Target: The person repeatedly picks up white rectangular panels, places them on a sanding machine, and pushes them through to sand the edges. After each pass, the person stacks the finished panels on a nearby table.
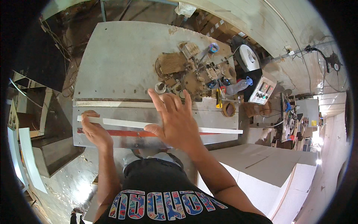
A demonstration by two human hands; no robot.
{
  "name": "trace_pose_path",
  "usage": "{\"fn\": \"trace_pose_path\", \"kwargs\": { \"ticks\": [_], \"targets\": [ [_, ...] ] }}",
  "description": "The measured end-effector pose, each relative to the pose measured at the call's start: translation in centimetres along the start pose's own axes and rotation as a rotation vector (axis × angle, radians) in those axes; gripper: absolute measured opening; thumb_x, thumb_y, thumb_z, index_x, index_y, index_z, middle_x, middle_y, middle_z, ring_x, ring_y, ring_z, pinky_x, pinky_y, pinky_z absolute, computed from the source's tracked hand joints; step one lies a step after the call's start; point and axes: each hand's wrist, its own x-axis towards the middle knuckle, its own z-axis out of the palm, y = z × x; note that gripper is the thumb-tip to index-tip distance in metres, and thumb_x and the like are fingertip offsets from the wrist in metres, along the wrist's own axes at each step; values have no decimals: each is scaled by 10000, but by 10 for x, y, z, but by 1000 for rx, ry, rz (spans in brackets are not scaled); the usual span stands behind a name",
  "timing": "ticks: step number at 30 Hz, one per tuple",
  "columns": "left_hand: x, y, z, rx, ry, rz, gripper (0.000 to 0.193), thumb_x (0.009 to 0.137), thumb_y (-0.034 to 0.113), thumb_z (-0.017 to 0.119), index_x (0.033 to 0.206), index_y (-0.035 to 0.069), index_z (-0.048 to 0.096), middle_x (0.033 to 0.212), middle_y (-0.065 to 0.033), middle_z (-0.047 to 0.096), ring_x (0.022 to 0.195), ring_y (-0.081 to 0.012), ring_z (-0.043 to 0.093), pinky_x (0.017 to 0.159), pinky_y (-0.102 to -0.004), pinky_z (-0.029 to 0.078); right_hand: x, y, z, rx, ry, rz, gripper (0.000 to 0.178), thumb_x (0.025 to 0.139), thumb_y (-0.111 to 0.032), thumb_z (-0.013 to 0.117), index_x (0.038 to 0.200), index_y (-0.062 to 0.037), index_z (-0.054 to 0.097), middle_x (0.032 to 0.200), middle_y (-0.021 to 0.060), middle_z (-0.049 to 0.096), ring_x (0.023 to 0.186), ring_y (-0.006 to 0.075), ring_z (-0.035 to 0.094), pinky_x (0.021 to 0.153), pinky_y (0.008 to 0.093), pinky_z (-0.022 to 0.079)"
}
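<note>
A long, thin white strip lies slantwise across the near part of the grey worktable, its right end reaching past the table's edge. My left hand is closed around the strip close to its left end. Over the middle of the strip, my right hand is open with fingers spread and pointing away from me. Its thumb is at the strip; whether it touches cannot be told. A red strip runs along the table under the white one. Beyond it lies a pale straight bar.
Cardboard pieces, a yellow cutter knife, tape rolls and a clear bottle clutter the table's right side. A control box stands at the right edge. Large white panels lie near right.
</note>
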Motion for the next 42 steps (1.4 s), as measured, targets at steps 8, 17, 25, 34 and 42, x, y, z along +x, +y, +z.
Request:
{"fn": "trace_pose_path", "kwargs": {
  "ticks": [8,17,25,34,42],
  "targets": [
    [-7,12,-7,57,-1,22,413,1173,324,346,920,113,597,962,-2,611,826,-120,442,758,-309,355,-8,-10,3,68,38,-25,1023,1040,-726,582,1773,-66,314,1398,177,618,1362,394,565,1268,708,281],
    [-12,-10,-26,493,-145,342,188,1005,-22,476,1108,45,619,1137,-87,619,1045,-244,571,944,-356,462,8,-30,16,547,214,-36,913,1118,-612,535,1748,8,305,1390,203,632,1349,400,575,1272,665,279],
    [-11,-15,-26,152,-161,180,277,1190,266,478,1110,38,613,1133,-46,581,1058,-197,512,1050,-343,386,10,-33,15,541,188,-18,845,1137,-556,514,1732,15,329,1429,219,629,1361,428,543,1272,634,265],
    [-11,-29,-15,-53,-87,82,282,1195,318,494,1207,69,625,1181,-12,573,1079,-152,501,1053,-329,376,2,-27,13,368,185,-20,887,1101,-587,574,1748,-35,323,1424,210,605,1383,426,530,1260,673,275],
    [-9,-40,-12,-160,-62,40,324,1203,346,487,1302,54,587,1224,-24,537,1121,-158,478,1049,-319,377,-21,-9,0,82,107,-51,982,1017,-617,686,1758,-77,335,1547,218,544,1495,413,468,1288,688,255]
  ]
}}
